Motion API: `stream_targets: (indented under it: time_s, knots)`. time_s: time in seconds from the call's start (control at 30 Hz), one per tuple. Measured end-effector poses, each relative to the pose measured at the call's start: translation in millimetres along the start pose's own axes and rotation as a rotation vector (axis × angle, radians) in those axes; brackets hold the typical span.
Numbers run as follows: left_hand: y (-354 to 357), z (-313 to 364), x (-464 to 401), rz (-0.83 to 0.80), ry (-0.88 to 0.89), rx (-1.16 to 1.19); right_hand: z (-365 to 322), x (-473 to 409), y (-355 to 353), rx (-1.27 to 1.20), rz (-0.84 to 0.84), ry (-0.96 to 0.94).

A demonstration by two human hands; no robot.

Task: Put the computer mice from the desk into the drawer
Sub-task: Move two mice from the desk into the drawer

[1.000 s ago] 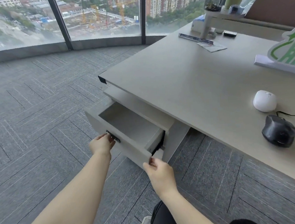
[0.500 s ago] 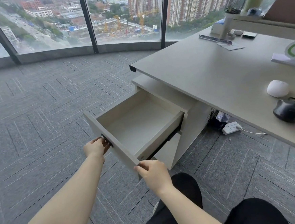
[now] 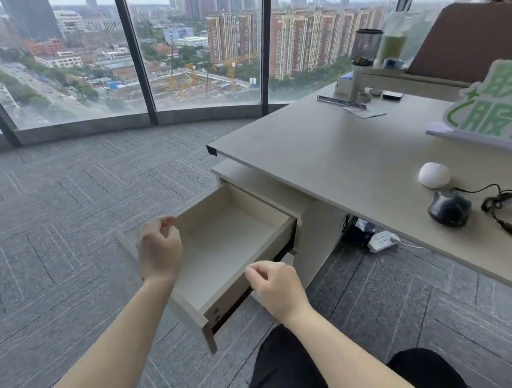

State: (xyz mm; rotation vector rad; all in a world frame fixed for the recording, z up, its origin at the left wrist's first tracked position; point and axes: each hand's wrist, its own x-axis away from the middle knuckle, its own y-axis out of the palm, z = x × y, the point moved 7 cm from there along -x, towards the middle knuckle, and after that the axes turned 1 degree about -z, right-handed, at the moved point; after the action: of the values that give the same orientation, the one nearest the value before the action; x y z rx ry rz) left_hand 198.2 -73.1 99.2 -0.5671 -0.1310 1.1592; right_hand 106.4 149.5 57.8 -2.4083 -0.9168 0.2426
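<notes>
Two computer mice sit on the smooth pale table (image 3: 322, 158) at the far right: a rounded white mouse (image 3: 434, 174) and, just nearer, a glossy black mouse (image 3: 449, 208) with a coiled cable. Both lie well apart from the hands. The boxy beige drawer (image 3: 231, 241) now stands pulled out and empty. Since a moment ago both hands have let go of its front: the left hand (image 3: 159, 250) and right hand (image 3: 276, 287) hover above it, fingers loosely curled, holding nothing.
</notes>
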Motion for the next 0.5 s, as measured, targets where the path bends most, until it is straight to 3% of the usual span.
stream_targets:
  time_s: [0.17,0.33,0.4,0.5]
  knots:
    - [114,132,35,-0.362,0.25,0.108,18,-14,-160,0.038,0.48,0.0]
    - [244,236,94,-0.708,0.419,0.096,67,3,-303,0.344,0.865,0.12]
    - [288,266,111,-0.786,0.47,0.064,92,5,-334,0.459,0.846,0.236]
    - [347,295,127,-0.889,0.49,-0.002,122,-3,-350,0.587,0.622,0.408]
